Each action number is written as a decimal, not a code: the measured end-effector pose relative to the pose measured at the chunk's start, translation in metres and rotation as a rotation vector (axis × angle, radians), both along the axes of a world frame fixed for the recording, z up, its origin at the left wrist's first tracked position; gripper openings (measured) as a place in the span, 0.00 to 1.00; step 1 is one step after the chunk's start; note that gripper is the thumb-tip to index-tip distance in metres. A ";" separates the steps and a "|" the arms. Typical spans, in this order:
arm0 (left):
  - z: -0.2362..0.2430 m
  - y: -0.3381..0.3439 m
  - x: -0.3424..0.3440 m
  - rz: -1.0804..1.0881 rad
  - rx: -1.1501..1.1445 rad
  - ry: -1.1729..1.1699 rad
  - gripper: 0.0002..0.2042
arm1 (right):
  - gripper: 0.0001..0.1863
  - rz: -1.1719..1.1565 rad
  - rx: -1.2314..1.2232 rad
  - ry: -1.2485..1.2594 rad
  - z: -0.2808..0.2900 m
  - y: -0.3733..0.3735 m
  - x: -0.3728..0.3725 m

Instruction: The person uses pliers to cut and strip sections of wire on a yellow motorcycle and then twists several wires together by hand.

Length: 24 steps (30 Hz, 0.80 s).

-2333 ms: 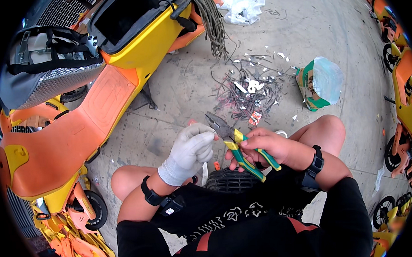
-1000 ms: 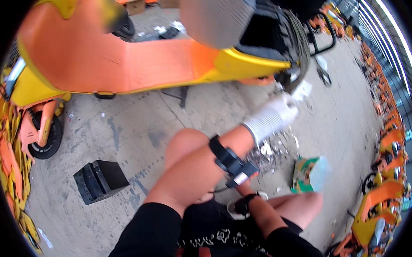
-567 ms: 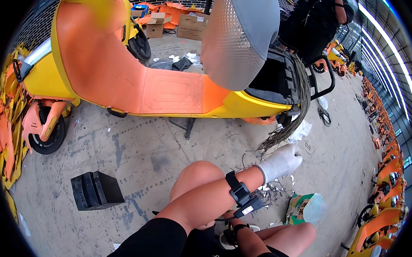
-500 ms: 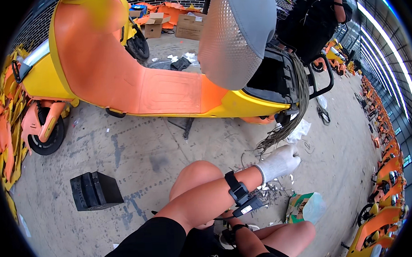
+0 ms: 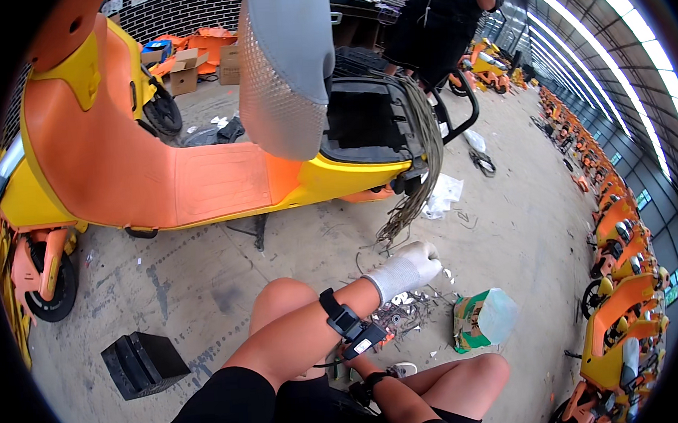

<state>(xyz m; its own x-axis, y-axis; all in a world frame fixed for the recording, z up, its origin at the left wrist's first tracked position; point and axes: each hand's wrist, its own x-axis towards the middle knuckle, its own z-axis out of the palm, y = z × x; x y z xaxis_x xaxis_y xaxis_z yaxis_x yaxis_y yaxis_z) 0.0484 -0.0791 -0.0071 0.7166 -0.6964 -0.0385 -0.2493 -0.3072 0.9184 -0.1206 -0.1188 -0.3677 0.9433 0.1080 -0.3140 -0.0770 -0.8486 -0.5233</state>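
My left hand (image 5: 411, 266), in a white glove with a black wrist strap, is stretched forward over my left knee. Its fingers are curled in and I see nothing in it. It hovers just below the frayed end of a grey wire bundle (image 5: 419, 170) that hangs from the open rear compartment (image 5: 365, 119) of an orange and yellow scooter (image 5: 164, 181). Below the hand lies a pile of cut wire bits and metal scraps (image 5: 404, 314). My right hand is hidden behind my left forearm; only its forearm with a black wristband (image 5: 371, 381) shows.
The scooter's grey seat (image 5: 287, 62) is tipped up. A green bag with clear plastic (image 5: 481, 320) lies right of the scraps, and a black box (image 5: 143, 364) at the left. A person in black (image 5: 440, 18) stands behind. Orange scooters (image 5: 621, 260) line the right side.
Earlier both hands held green and yellow pliers over the scrap pile. My view has since swung up to the scooter, and my left arm has reached out to the hanging wires. The pliers are out of sight.
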 end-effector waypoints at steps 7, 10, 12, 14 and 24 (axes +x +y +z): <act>-0.005 -0.006 0.008 0.019 0.028 -0.126 0.15 | 0.16 0.221 0.322 -0.234 0.126 -0.002 0.049; -0.002 -0.012 0.007 -0.045 0.027 -0.128 0.15 | 0.13 0.158 0.076 -0.146 0.232 -0.025 0.038; 0.003 -0.013 0.003 -0.090 -0.017 -0.169 0.15 | 0.12 0.071 0.014 -0.261 0.280 -0.044 0.028; -0.002 -0.006 0.007 -0.109 -0.068 -0.238 0.16 | 0.11 -0.090 0.101 -0.385 0.328 -0.053 0.020; 0.013 0.022 -0.013 -0.297 0.134 -0.247 0.19 | 0.33 -0.102 -0.004 -0.855 0.344 -0.092 0.037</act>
